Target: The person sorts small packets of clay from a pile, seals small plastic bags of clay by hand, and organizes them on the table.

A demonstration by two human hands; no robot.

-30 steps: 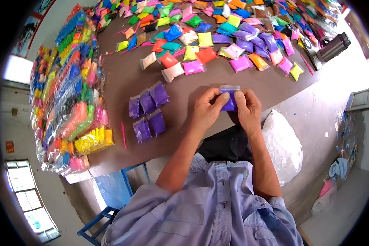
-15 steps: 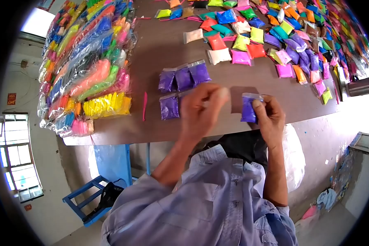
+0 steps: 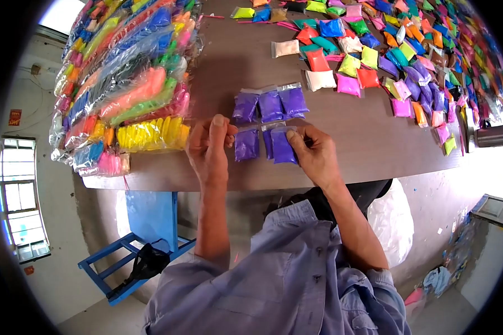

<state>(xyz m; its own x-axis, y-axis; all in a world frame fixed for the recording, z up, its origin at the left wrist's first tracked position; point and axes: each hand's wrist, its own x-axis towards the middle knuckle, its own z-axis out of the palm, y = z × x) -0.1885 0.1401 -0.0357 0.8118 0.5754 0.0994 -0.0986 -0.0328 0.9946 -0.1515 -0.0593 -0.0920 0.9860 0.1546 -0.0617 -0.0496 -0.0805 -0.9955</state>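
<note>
My right hand (image 3: 317, 153) pinches a small clear bag of purple clay (image 3: 284, 148) by its right edge, partly over another purple bag (image 3: 267, 142). Just left of these lies one more purple bag (image 3: 246, 145). Behind them, a row of three purple bags rests on the table, the middle one (image 3: 271, 106) between its neighbours. My left hand (image 3: 209, 148) is beside the left end of the front row, its fingers curled and thumb raised. Whatever may be between those fingers is hidden.
A tall stack of plastic-wrapped colored packs (image 3: 134, 84) fills the table's left side, a yellow pack (image 3: 153, 135) at its front. Many loose colored bags (image 3: 369, 78) spread over the back right. A blue stool (image 3: 123, 262) stands below the table (image 3: 363, 145).
My right hand has carried its purple bag left to the front row. The left hand has moved left, away from the bags, where a pink strip lay. The view has shifted slightly.
</note>
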